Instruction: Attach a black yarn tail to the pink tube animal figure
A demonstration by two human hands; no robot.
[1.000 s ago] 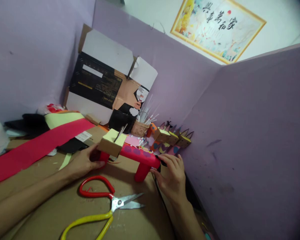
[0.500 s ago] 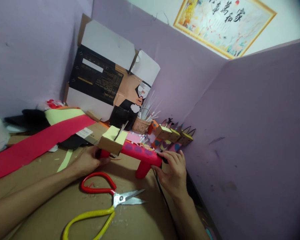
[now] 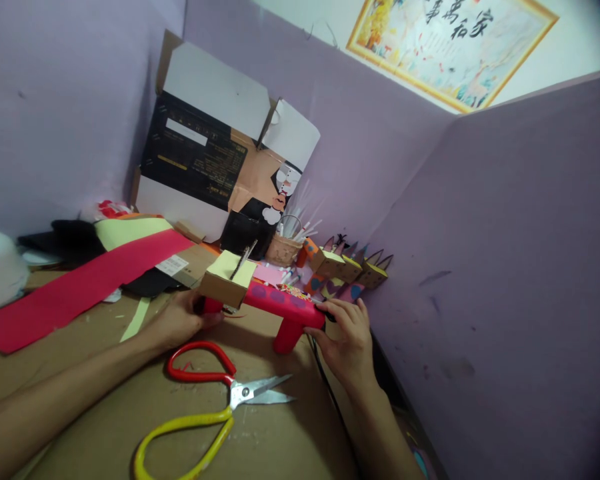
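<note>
A red paper animal figure (image 3: 280, 303) with purple spots stands on the cardboard-covered table (image 3: 265, 440). Its head is a tan box (image 3: 226, 280) with a yellow top and a metal clip stuck in it. My left hand (image 3: 180, 319) grips the figure's front leg under the box head, fingers curled round it. At the rear end, my right hand (image 3: 347, 333) pinches the figure's back between fingertips and thumb. Both forearms rest low over the table.
Scissors (image 3: 215, 400) with one red and one yellow handle lie open in front of the figure. A red paper strip (image 3: 75, 290), yellow and black sheets lie at the left. A flattened carton (image 3: 215, 153), a small basket (image 3: 283, 250) and several finished paper figures (image 3: 353, 270) line the purple walls.
The view has shifted a little; both hands stay on the figure in nearly the same grip. The scissors have not moved.
</note>
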